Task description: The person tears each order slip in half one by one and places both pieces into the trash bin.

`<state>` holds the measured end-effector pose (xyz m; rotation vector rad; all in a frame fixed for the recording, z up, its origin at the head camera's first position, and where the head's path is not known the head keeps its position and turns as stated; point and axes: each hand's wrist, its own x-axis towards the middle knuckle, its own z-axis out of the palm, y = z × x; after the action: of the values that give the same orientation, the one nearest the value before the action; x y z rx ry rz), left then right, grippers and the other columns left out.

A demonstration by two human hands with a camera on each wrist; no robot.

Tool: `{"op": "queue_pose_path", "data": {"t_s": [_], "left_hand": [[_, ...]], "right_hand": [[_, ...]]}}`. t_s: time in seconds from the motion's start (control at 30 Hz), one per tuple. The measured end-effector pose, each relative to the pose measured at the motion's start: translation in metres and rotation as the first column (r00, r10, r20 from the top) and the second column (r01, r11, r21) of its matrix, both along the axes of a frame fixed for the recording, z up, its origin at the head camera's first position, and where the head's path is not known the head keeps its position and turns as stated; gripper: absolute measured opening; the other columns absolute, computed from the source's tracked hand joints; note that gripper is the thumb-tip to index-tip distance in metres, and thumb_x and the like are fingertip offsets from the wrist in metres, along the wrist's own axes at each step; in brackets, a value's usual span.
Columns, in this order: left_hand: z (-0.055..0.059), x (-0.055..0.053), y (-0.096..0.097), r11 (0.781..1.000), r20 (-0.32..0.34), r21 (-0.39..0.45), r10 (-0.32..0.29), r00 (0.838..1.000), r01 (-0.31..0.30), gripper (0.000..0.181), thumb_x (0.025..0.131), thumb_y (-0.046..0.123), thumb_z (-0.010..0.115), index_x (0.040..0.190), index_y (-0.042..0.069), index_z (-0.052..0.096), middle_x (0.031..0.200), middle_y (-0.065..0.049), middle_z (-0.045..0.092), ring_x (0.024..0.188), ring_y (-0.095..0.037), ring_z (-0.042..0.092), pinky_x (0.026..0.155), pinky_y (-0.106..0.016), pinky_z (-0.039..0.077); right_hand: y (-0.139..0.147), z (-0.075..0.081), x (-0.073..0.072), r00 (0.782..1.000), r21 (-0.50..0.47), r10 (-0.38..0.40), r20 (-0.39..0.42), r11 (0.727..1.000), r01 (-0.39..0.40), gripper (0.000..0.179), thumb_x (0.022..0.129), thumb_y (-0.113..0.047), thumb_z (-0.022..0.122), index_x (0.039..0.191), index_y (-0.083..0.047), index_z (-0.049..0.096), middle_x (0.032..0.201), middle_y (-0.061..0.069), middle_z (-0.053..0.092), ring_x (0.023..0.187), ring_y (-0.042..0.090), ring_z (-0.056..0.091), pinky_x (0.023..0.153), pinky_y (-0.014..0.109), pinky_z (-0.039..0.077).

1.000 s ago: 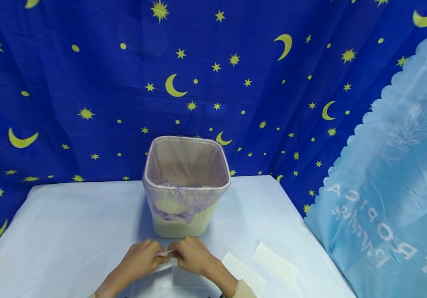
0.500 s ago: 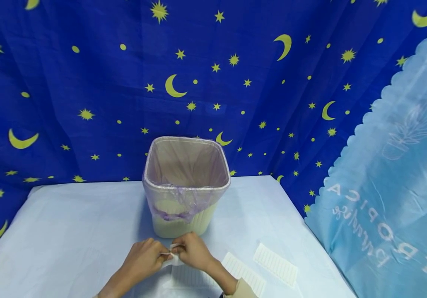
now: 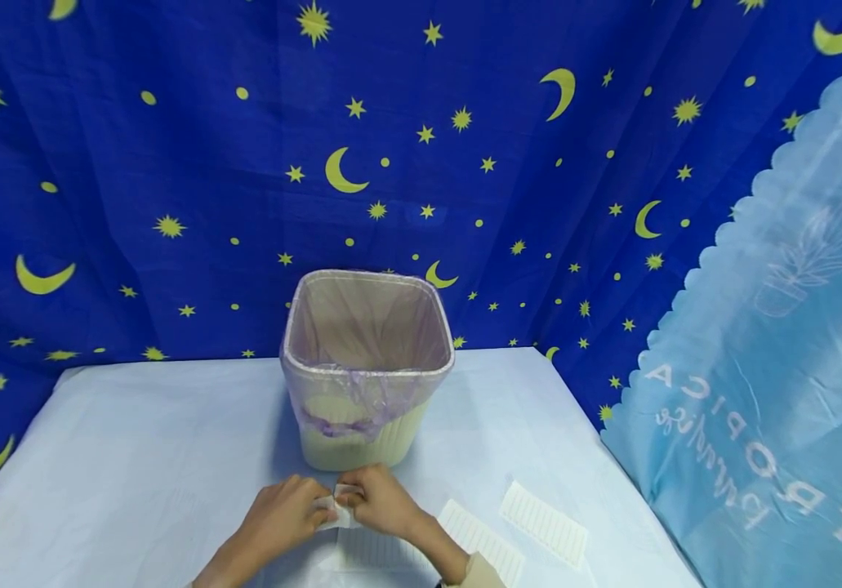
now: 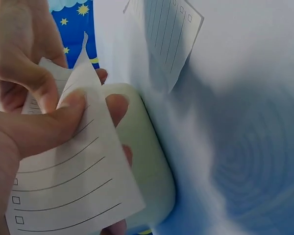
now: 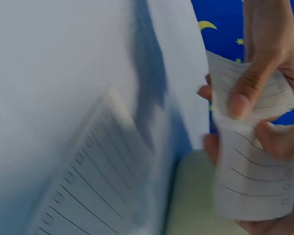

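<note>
A white checklist paper (image 4: 83, 196), printed with lines and small boxes, is stretched between both hands in front of the bin. My left hand (image 3: 281, 514) pinches one part of it between thumb and fingers. Close beside, my right hand (image 3: 380, 500) pinches the other part. A tear runs in from one edge between the thumbs; in the right wrist view the two parts of the paper (image 5: 255, 181) still look joined on the far side. Thumbs lie on the printed face, with fingertips showing behind.
A pale bin (image 3: 362, 453) lined with a thin purple bag (image 3: 369, 400) stands just beyond the hands. More lined sheets lie on the white table: one sheet (image 3: 376, 551) under the hands, another sheet (image 3: 479, 539) right of it, and a further sheet (image 3: 544, 523).
The right hand has risen slightly, turned, and then dropped a little beside the left. The paper, earlier bunched between the fingers, now shows a gap from its edge between the hands.
</note>
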<state>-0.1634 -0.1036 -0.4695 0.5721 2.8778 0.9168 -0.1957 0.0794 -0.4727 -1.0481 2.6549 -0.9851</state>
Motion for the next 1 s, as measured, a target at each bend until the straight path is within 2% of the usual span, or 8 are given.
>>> {"op": "queue_pose_path", "data": {"t_s": [0.1,0.2,0.33,0.47,0.57,0.7,0.87,1.0], "left_hand": [[0.0,0.0,-0.001,1.0,-0.005,0.01,-0.004,1.0,0.005,0.014,0.078,0.031,0.078,0.084,0.019,0.078,0.055,0.013,0.054,0.047,-0.003,0.042,0.044,-0.021,0.037],[-0.001,-0.001,-0.001,1.0,-0.034,0.009,-0.024,0.999,0.025,0.01,0.078,0.032,0.078,0.078,0.022,0.078,0.053,0.016,0.05,0.047,-0.001,0.041,0.044,-0.021,0.036],[-0.003,-0.002,-0.001,0.999,-0.076,0.002,-0.041,0.996,0.041,0.005,0.079,0.022,0.079,0.075,0.025,0.078,0.055,0.016,0.056,0.048,0.001,0.044,0.045,-0.022,0.038],[-0.004,-0.001,-0.001,0.999,-0.147,-0.019,-0.044,0.988,0.042,0.008,0.077,0.018,0.08,0.079,0.025,0.08,0.066,0.012,0.068,0.052,-0.001,0.053,0.046,-0.022,0.042],[-0.003,-0.001,-0.002,0.998,-0.205,-0.037,-0.057,0.977,0.05,0.009,0.076,0.018,0.081,0.081,0.025,0.08,0.075,0.009,0.073,0.057,-0.006,0.06,0.049,-0.023,0.045],[-0.002,-0.002,-0.003,0.997,-0.263,-0.043,-0.078,0.962,0.069,0.009,0.076,0.02,0.08,0.082,0.025,0.08,0.075,0.009,0.074,0.058,-0.007,0.062,0.049,-0.023,0.046],[-0.001,-0.002,-0.005,0.997,-0.326,-0.051,-0.076,0.942,0.063,0.012,0.074,0.018,0.081,0.08,0.029,0.08,0.072,0.011,0.073,0.056,-0.007,0.061,0.047,-0.022,0.044],[-0.001,-0.001,-0.006,0.996,-0.323,-0.039,-0.085,0.942,0.076,0.009,0.075,0.019,0.081,0.08,0.026,0.08,0.074,0.008,0.074,0.054,-0.003,0.059,0.048,-0.02,0.044]], "right_hand": [[0.001,0.006,0.005,0.999,0.1,0.017,-0.049,0.995,-0.012,0.019,0.081,-0.004,0.07,0.1,-0.01,0.071,0.07,-0.008,0.062,0.052,-0.006,0.034,0.052,0.009,0.036],[0.0,0.009,0.01,0.991,0.166,0.017,-0.134,0.986,0.005,0.022,0.078,-0.004,0.072,0.099,-0.012,0.07,0.064,-0.01,0.059,0.045,-0.007,0.03,0.046,0.008,0.033],[-0.003,0.01,0.013,0.96,0.209,0.023,-0.278,0.977,0.037,0.016,0.076,-0.002,0.072,0.086,-0.015,0.075,0.059,-0.011,0.062,0.044,-0.009,0.028,0.045,0.005,0.032],[-0.003,0.009,0.013,0.931,0.222,0.031,-0.364,0.973,0.055,0.026,0.068,0.005,0.071,0.08,-0.017,0.078,0.062,-0.011,0.067,0.048,-0.008,0.032,0.05,0.005,0.035],[-0.003,0.008,0.012,0.916,0.204,0.025,-0.4,0.977,0.063,0.033,0.062,0.007,0.068,0.08,-0.018,0.078,0.069,-0.012,0.071,0.053,-0.01,0.045,0.054,0.005,0.04],[-0.003,0.006,0.01,0.908,0.147,-0.005,-0.419,0.986,0.073,0.037,0.058,0.009,0.063,0.079,-0.018,0.078,0.073,-0.011,0.073,0.065,-0.006,0.062,0.061,0.007,0.046],[-0.004,0.003,0.009,0.905,0.071,-0.044,-0.422,0.994,0.081,0.036,0.057,0.009,0.063,0.076,-0.017,0.077,0.07,-0.01,0.072,0.064,-0.005,0.062,0.061,0.006,0.045],[-0.006,-0.001,0.009,0.909,0.005,-0.079,-0.409,0.996,0.089,0.033,0.056,0.009,0.063,0.072,-0.016,0.077,0.066,-0.009,0.071,0.058,-0.008,0.057,0.058,0.005,0.042]]}}
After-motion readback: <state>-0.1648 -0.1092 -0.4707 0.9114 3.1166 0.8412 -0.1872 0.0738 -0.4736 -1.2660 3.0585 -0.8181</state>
